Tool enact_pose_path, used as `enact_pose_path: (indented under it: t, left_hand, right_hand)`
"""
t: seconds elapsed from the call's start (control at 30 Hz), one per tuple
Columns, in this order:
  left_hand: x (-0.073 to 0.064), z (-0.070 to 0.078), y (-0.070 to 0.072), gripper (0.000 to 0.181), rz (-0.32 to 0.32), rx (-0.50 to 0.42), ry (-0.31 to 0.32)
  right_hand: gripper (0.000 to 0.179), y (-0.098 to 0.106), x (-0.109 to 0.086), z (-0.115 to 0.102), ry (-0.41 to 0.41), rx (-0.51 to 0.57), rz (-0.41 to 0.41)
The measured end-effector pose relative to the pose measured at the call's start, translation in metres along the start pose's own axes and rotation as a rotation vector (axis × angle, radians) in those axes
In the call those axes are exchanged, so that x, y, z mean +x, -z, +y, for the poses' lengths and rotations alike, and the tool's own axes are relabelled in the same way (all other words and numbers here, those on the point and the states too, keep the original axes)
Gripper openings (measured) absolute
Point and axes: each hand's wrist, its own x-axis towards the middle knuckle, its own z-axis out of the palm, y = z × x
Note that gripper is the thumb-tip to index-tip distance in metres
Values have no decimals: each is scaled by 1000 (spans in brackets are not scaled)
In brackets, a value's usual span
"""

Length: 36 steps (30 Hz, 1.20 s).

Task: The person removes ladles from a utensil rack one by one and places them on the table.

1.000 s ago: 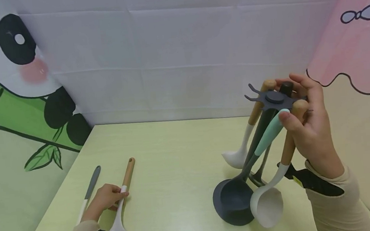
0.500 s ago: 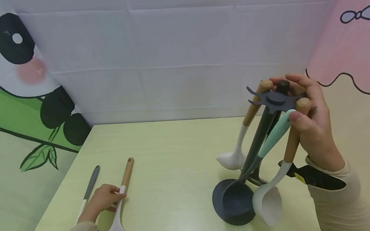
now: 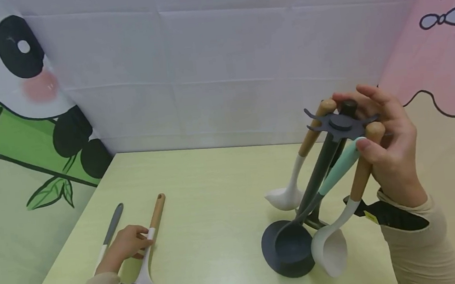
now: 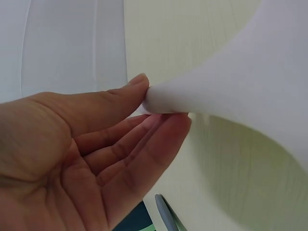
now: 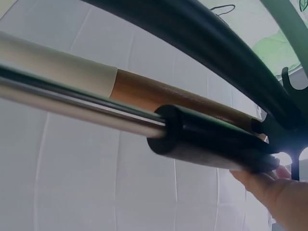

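Observation:
On the table's left side, my left hand point(image 3: 129, 242) pinches the neck of a white ladle point(image 3: 146, 268) with a wooden handle; its bowl is partly behind my sleeve. At right stands a dark utensil rack point(image 3: 340, 123) with several utensils hanging from its hooked top. My right hand point(image 3: 392, 148) is around the top's right side. In the right wrist view its fingers grip the end of a black-handled utensil point(image 5: 216, 139) with a metal shaft. In the head view the thumb lies at the end of a mint-handled ladle point(image 3: 340, 167), beside a wooden-handled white ladle point(image 3: 358, 183).
A grey-handled white utensil point(image 3: 111, 226) lies left of my left hand, its head partly behind the sleeve. Another wooden-handled white ladle point(image 3: 285, 198) hangs at the rack's far left. The round dark base point(image 3: 269, 248) stands on the table point(image 3: 210, 218). A pale cloth wall point(image 3: 219, 59) rises behind.
The rack's top and hanging utensils have shifted slightly, the handles leaning a little further right. My right hand has moved slightly right. My left hand stays on the white ladle.

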Motion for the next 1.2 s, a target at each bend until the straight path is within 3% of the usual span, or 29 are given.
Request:
enact_pose_path:
  t: [0.2,0.3,0.43,0.57,0.67,0.77,0.9,1.1,1.2]
  left_hand:
    - [-1,-2,4,35,-1,35,-1]
    - [-2,-2,8,37,17,77,-31]
    - [-4,4,14,41,103,211,-124]
    - [-9,20,16,42,229,288,-228]
    - [-13,39,14,38,310,261,-315]
    - [-18,60,11,36,346,211,-396]
    - [-21,87,8,36,340,122,-487]
    - [-13,118,-3,39,309,-19,-591]
    - [-10,133,-12,41,273,-68,-631]
  right_hand:
    - [56,-4,2,1,12,17,-30]
    - [56,-5,3,2,19,8,-32]
    - [56,-8,4,3,26,20,-38]
    - [58,-11,5,3,26,69,-67]
    - [59,-13,6,2,29,96,-86]
    - [59,-14,8,3,37,116,-99]
    - [58,-14,9,5,41,153,-118]
    - [60,-10,11,9,42,191,-156]
    - [62,-10,13,14,49,265,-208]
